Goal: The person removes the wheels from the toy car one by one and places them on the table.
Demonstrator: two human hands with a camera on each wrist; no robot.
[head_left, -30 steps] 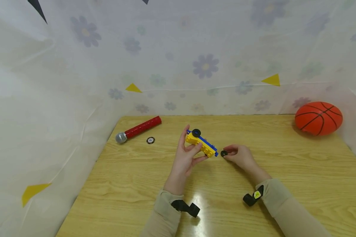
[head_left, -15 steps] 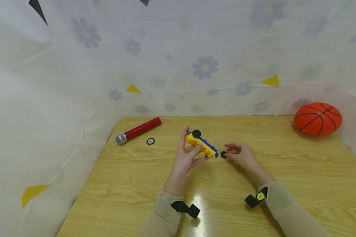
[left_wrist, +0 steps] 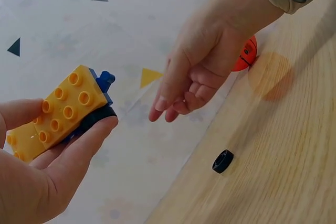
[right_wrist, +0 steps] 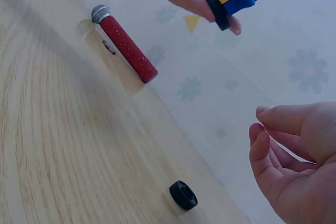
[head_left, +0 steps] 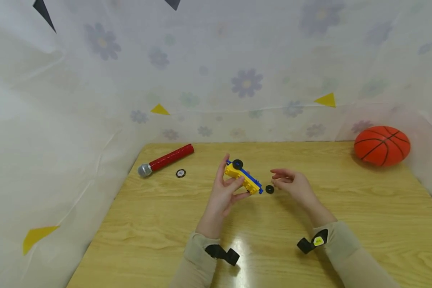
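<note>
My left hand [head_left: 226,192] holds a yellow and blue brick toy car [head_left: 243,177] a little above the wooden table [head_left: 363,208], fingers curled round it. One black wheel [head_left: 237,164] sits on the car's far end. In the left wrist view the car [left_wrist: 58,111] shows its studded yellow side. A loose small black wheel [head_left: 269,189] lies on the table just right of the car. My right hand [head_left: 291,184] hovers beside that wheel with loosely bent fingers, holding nothing. The loose wheel [right_wrist: 183,194] is apart from the right hand's fingers [right_wrist: 273,166].
A red microphone with a grey head [head_left: 165,159] lies at the back left, a small black and white disc [head_left: 181,173] next to it. An orange basketball [head_left: 381,145] rests at the back right. Flowered sheeting [head_left: 216,72] walls the table on three sides.
My right hand has let go of the small black wheel and lifted off it; the wheel now lies alone on the table. The left hand and car have barely moved.
</note>
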